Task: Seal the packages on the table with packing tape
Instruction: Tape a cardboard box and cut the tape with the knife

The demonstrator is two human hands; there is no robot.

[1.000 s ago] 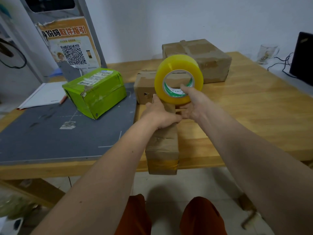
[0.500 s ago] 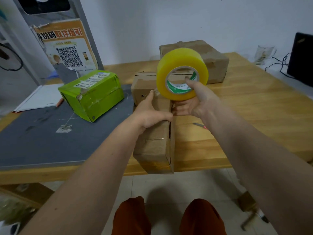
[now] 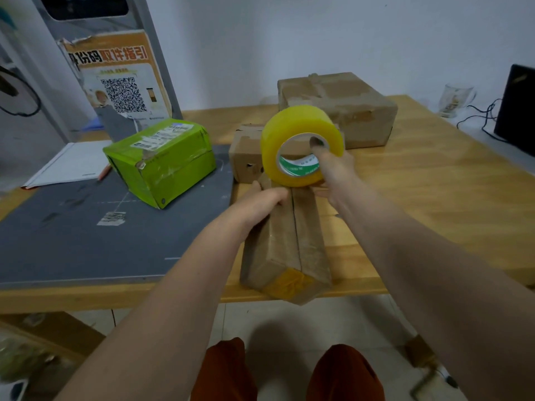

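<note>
Your left hand [image 3: 262, 202] clamps its fingers over the long package [image 3: 285, 241] at the tabletop's front edge, steadying it. Your right hand [image 3: 333, 172] hooks a finger through the tape roll [image 3: 301, 146], held above the far end, likely to lay tape along the seam.

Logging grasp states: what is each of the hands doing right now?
Left hand: grips the long cardboard box.
Right hand: holds the yellow tape roll.

Small brown box [image 3: 246, 157] half behind tape roll [image 3: 301, 146]; monitor [image 3: 516, 108] cropped.
</note>
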